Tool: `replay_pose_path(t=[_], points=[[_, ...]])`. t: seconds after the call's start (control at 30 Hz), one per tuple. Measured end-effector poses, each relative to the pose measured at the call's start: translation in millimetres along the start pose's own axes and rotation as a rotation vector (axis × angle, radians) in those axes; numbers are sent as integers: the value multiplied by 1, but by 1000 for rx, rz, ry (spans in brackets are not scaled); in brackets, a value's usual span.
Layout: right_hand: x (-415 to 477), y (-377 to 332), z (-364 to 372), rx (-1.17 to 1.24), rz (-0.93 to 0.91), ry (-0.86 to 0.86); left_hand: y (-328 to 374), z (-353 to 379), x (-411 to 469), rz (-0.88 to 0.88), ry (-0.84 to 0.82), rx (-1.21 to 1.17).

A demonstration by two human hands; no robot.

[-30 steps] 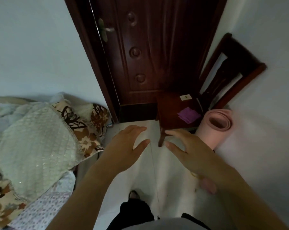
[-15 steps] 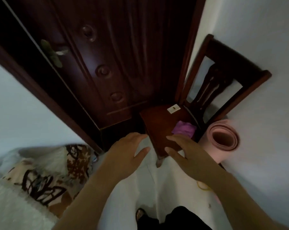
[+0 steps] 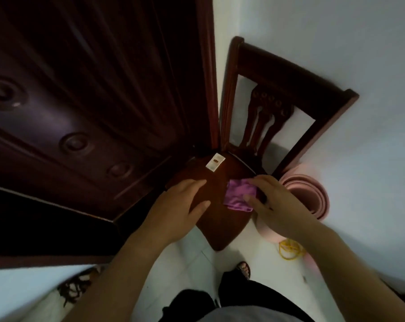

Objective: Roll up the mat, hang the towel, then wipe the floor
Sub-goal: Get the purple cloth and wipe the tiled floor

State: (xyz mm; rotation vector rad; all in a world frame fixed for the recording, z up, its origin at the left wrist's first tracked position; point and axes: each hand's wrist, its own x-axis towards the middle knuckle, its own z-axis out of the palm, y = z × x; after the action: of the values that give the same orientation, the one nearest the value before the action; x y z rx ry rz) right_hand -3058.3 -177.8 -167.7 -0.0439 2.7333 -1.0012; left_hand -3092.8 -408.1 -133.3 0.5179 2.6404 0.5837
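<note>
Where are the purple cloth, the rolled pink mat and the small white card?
Purple cloth [image 3: 237, 196], head view, its middle.
Rolled pink mat [image 3: 313, 194], head view, spiral end.
Small white card [image 3: 215, 161], head view, its centre.

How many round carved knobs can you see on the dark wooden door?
3: one round carved knob at the far left, one lower mid-panel, one nearest the chair. More may lie outside the frame.

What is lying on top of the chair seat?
A purple cloth under the right hand and a small white label lie on the chair seat; the hands hide part of the seat.
</note>
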Motion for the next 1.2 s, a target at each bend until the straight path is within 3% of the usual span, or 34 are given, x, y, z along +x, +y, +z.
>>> replay_pose_path(t=[0.2, 0.43, 0.67, 0.9, 1.2], points=[[51, 29, -7, -2, 176, 89, -13, -25, 91, 82, -86, 51], [108, 49, 7, 24, 370, 225, -29, -36, 207, 323, -165, 110], [157, 85, 59, 37, 508, 258, -67, -3, 296, 478, -295, 148], [203, 148, 164, 130, 610, 240, -110, 73, 346, 461, -414, 184], [252, 239, 277, -36, 659, 183, -157, 168, 378, 396, -521, 223]])
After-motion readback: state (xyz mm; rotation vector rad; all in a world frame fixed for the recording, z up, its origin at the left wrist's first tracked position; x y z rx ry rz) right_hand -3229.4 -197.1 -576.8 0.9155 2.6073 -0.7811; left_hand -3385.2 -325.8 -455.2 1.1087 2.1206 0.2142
